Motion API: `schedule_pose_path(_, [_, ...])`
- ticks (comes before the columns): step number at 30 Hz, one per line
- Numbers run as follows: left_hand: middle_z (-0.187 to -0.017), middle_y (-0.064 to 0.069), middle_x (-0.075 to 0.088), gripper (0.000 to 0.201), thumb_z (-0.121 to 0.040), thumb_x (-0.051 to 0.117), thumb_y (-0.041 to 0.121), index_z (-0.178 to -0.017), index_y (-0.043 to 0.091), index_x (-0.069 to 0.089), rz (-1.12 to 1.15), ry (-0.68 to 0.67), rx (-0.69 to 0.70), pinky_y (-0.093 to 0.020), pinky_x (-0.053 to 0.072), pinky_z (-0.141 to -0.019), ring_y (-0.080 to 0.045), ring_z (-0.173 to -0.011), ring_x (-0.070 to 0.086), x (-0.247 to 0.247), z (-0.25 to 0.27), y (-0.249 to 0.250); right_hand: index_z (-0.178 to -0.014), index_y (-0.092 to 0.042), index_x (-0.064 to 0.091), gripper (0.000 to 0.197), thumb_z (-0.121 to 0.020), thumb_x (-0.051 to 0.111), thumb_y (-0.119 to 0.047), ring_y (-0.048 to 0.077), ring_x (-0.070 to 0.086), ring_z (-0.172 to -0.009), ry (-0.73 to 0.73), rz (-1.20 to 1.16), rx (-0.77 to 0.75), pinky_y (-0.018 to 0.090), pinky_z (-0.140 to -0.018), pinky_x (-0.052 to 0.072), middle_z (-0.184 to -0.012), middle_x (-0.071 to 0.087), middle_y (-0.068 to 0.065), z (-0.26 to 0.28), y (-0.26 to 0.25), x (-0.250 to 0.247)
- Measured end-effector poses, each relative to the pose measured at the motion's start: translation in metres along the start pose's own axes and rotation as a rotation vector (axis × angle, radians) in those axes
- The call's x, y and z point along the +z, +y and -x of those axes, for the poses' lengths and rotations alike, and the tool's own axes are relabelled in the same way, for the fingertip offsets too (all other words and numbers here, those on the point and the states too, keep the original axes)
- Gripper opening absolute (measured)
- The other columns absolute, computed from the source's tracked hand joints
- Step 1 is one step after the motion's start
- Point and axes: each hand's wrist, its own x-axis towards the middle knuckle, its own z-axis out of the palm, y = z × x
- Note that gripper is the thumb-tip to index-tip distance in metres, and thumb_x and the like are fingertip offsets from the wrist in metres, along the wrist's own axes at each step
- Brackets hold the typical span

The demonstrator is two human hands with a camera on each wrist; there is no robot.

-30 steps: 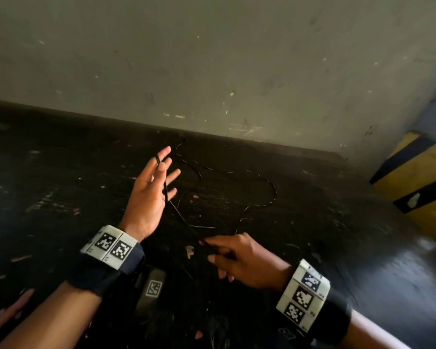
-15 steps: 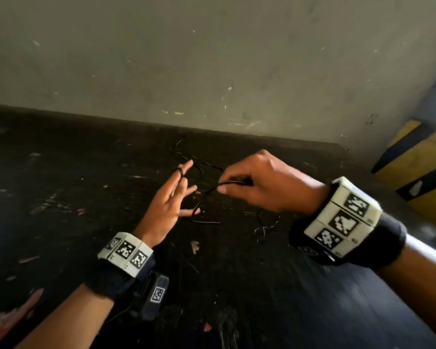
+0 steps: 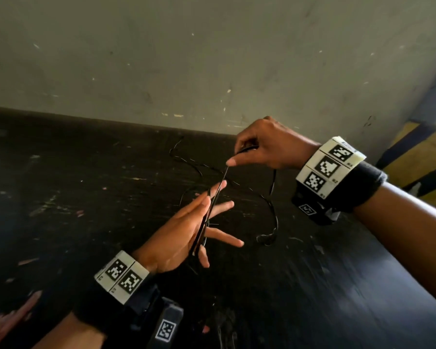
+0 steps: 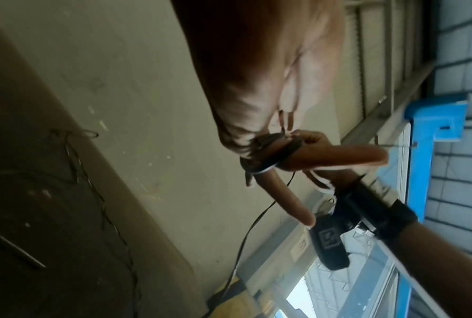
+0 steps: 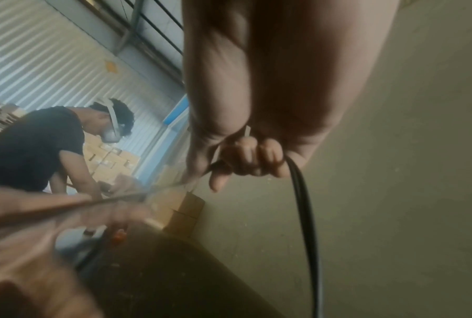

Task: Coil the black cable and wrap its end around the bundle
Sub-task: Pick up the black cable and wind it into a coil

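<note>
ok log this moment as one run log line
step: coiling | left hand: open, black cable looped over its fingers | right hand: pinches cable, raised above left | rest of cable: slack on dark surface

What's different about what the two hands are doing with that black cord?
The left hand is flat, fingers straight and spread, with the black cable looped over it; the right hand is curled, pinching the cable. The left hand sits lower and nearer the person; the right hand is raised, closer to the wall. Both touch the same cable and wear tagged wristbands.
</note>
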Motion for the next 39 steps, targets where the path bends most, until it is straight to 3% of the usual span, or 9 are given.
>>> schedule_pose_path(7, [-0.143,0.001,0.05,0.042,-0.097,0.026,0.044,-0.139,0.051,0.031,-0.069,-0.119,-0.102,-0.024,0.051,-0.036,-0.035,-0.103,0.068,0.001,0.001,0.007,-0.072,-0.018,0.065,0.02,-0.079,0.07,-0.036,0.0,0.056,-0.054,0.104,-0.08,0.006,0.009,-0.05,0.041,-0.059,0.056,-0.014,0.012,0.009,0.012])
schedule_pose_path(12, [-0.132,-0.005,0.061,0.042,-0.097,0.027,0.043,-0.138,0.048,0.035,0.001,-0.176,-0.091,-0.021,0.048,-0.031,-0.03,-0.085,0.072,-0.003,0.0,0.016,-0.072,-0.01,0.066,0.036,-0.082,0.061,-0.043,0.009,0.051,-0.048,0.075,-0.16,0.134,0.016,-0.047,0.041,-0.06,0.061,0.003,0.023,0.034,0.035])
schedule_pose_path(17, [-0.127,-0.019,0.062,0.044,-0.097,0.03,0.042,-0.137,0.035,0.044,0.057,-0.291,-0.179,-0.021,0.049,-0.032,-0.024,-0.07,0.072,-0.009,-0.008,0.019,-0.074,-0.006,0.066,0.03,-0.086,0.063,-0.032,0.003,0.048,-0.047,0.299,-0.232,0.17,0.009,-0.047,0.035,-0.053,0.051,-0.008,0.031,0.034,0.058])
schedule_pose_path(22, [-0.13,-0.022,0.059,0.046,-0.095,0.033,0.045,-0.141,0.038,0.037,0.087,-0.342,-0.232,-0.026,0.055,-0.04,-0.026,-0.077,0.072,-0.01,-0.017,0.015,-0.074,-0.007,0.062,0.022,-0.087,0.064,-0.025,0.006,0.049,-0.048,0.516,-0.253,0.097,0.009,-0.048,0.036,-0.057,0.051,-0.01,0.031,0.032,0.052])
schedule_pose_path(27, [-0.134,-0.012,0.058,0.043,-0.096,0.027,0.047,-0.139,0.052,0.03,0.128,-0.293,-0.218,-0.039,0.061,-0.059,-0.034,-0.097,0.068,-0.008,-0.028,0.013,-0.075,-0.001,0.063,0.024,-0.088,0.063,-0.022,0.01,0.049,-0.049,0.641,-0.307,0.074,0.009,-0.047,0.036,-0.056,0.055,0.003,0.026,0.025,0.049])
schedule_pose_path(29, [-0.14,-0.01,0.053,0.044,-0.095,0.03,0.048,-0.139,0.052,0.032,0.17,-0.315,-0.218,-0.043,0.061,-0.063,-0.039,-0.109,0.063,-0.005,-0.03,0.009,-0.075,-0.002,0.064,0.023,-0.088,0.063,-0.022,0.007,0.05,-0.048,0.589,-0.276,0.067,0.009,-0.047,0.036,-0.055,0.053,-0.005,0.025,0.029,0.051])
schedule_pose_path(31, [-0.143,-0.011,0.05,0.043,-0.094,0.033,0.049,-0.137,0.053,0.036,0.252,-0.351,-0.219,-0.04,0.061,-0.058,-0.041,-0.112,0.061,-0.003,-0.03,0.007,-0.076,-0.005,0.064,0.025,-0.088,0.062,-0.026,0.004,0.052,-0.049,0.467,-0.217,0.095,0.008,-0.047,0.037,-0.056,0.05,-0.011,0.027,0.039,0.059])
schedule_pose_path(35, [-0.145,-0.017,0.046,0.044,-0.094,0.029,0.05,-0.137,0.049,0.037,0.436,-0.405,-0.199,-0.033,0.06,-0.047,-0.037,-0.103,0.067,-0.004,-0.029,0.011,-0.072,-0.009,0.063,0.029,-0.091,0.057,-0.031,0.006,0.05,-0.047,0.357,-0.229,0.175,0.013,-0.047,0.038,-0.057,0.056,-0.003,0.039,0.054,0.083])
schedule_pose_path(39, [-0.14,-0.018,0.052,0.043,-0.094,0.03,0.048,-0.136,0.05,0.037,0.48,-0.273,-0.043,-0.027,0.055,-0.037,-0.034,-0.096,0.07,0.0,-0.037,0.031,-0.066,-0.028,0.059,0.03,-0.094,0.051,-0.024,0.004,0.045,-0.044,0.376,-0.489,0.23,0.019,-0.045,0.035,-0.051,0.052,-0.008,0.047,0.036,0.12])
